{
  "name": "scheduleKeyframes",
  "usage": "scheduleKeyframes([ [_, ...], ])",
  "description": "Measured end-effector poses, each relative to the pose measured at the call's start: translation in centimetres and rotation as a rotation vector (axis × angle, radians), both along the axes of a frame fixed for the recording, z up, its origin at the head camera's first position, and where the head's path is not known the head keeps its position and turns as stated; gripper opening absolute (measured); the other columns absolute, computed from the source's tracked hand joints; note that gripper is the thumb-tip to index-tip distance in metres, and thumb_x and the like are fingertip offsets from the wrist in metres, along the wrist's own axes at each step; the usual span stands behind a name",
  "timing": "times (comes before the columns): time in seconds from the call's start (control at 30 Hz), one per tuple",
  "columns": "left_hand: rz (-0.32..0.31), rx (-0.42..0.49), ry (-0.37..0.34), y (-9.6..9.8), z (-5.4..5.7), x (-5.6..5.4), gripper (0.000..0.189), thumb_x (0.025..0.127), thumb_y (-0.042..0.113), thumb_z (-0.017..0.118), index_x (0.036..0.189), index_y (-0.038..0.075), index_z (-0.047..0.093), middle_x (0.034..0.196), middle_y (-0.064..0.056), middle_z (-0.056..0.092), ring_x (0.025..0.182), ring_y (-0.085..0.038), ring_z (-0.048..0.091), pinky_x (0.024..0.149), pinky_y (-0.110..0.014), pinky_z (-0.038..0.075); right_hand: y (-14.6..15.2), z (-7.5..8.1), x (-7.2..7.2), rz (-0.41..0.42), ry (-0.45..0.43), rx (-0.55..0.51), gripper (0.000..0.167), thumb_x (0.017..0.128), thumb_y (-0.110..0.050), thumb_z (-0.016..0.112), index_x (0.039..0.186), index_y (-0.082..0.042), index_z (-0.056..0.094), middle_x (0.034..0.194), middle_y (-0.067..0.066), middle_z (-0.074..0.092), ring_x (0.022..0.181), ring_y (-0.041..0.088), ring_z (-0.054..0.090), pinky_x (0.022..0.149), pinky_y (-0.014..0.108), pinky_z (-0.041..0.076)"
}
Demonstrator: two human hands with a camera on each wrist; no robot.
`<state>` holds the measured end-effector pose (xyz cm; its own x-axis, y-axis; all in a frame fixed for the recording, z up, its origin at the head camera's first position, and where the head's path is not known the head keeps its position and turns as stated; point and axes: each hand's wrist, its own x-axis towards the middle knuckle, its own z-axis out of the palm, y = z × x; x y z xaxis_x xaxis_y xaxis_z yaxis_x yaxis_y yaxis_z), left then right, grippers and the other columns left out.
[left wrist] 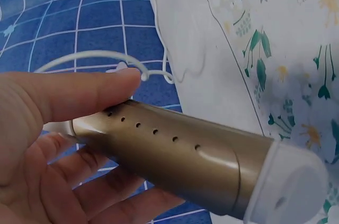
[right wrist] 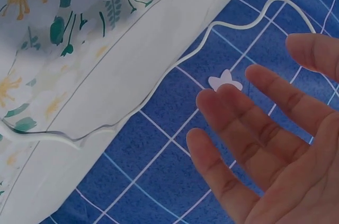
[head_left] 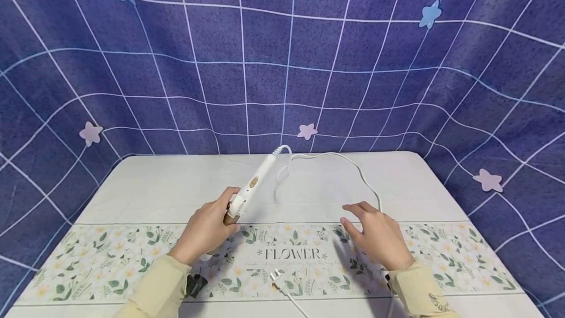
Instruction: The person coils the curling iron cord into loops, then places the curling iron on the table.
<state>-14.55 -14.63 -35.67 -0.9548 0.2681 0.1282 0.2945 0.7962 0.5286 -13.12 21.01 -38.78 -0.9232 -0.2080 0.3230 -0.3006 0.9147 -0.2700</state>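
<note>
My left hand (head_left: pixel 204 232) grips a curling iron (head_left: pixel 261 173) by its gold end, over the left middle of the table. Its white handle points up and away, with a gold switch on it. The left wrist view shows the gold barrel (left wrist: pixel 169 152) with a row of small holes and a white cap (left wrist: pixel 291 184) at the end. Thumb lies along the top, fingers underneath. A white cord (head_left: pixel 328 154) leaves the handle and curves to the right. Near that cord my right hand (head_left: pixel 381 237) hovers with fingers spread, holding nothing.
A white plug (head_left: pixel 277 278) lies on the flowered table mat (head_left: pixel 247 283) near the front. The white table (head_left: pixel 163 175) meets a blue gridded curtain (head_left: pixel 265 77) with star shapes at the back and sides. The cord runs along the table's far side and past the right arm.
</note>
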Motion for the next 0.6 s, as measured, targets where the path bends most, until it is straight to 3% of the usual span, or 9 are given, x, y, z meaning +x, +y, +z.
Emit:
scheduleKeyframes([
  [0.1, -0.025, 0.001, -0.025, 0.0, 0.2, -0.1, 0.072, 0.08, 0.0, 0.083, 0.141, 0.015, 0.049, 0.075, 0.002, 0.055, 0.064, -0.015, 0.05, 0.058, -0.033, 0.042, -0.1, 0.0, 0.0, 0.005, 0.006, 0.001, 0.03, 0.097, -0.03, 0.069, 0.123, -0.015, 0.072, 0.118, 0.007, 0.07, 0.088, 0.031, 0.071, 0.069, 0.049, 0.055],
  [0.37, -0.065, 0.008, -0.051, 0.1, 0.8, -0.1, 0.074, 0.078, -0.002, 0.083, 0.141, 0.02, 0.05, 0.077, 0.003, 0.061, 0.064, -0.011, 0.054, 0.058, -0.032, 0.046, -0.3, 0.3, -0.5, 0.032, 0.023, -0.009, 0.029, 0.097, -0.026, 0.069, 0.122, -0.013, 0.073, 0.117, 0.007, 0.07, 0.084, 0.028, 0.071, 0.065, 0.046, 0.056],
  [0.6, -0.135, -0.005, -0.002, 0.4, 1.6, 0.2, 0.075, 0.078, -0.002, 0.083, 0.142, 0.021, 0.051, 0.075, 0.006, 0.06, 0.065, -0.01, 0.053, 0.058, -0.032, 0.047, -0.4, 0.6, -1.3, 0.069, 0.048, -0.025, 0.029, 0.098, -0.019, 0.066, 0.125, -0.009, 0.071, 0.119, 0.01, 0.07, 0.089, 0.031, 0.071, 0.066, 0.047, 0.057],
])
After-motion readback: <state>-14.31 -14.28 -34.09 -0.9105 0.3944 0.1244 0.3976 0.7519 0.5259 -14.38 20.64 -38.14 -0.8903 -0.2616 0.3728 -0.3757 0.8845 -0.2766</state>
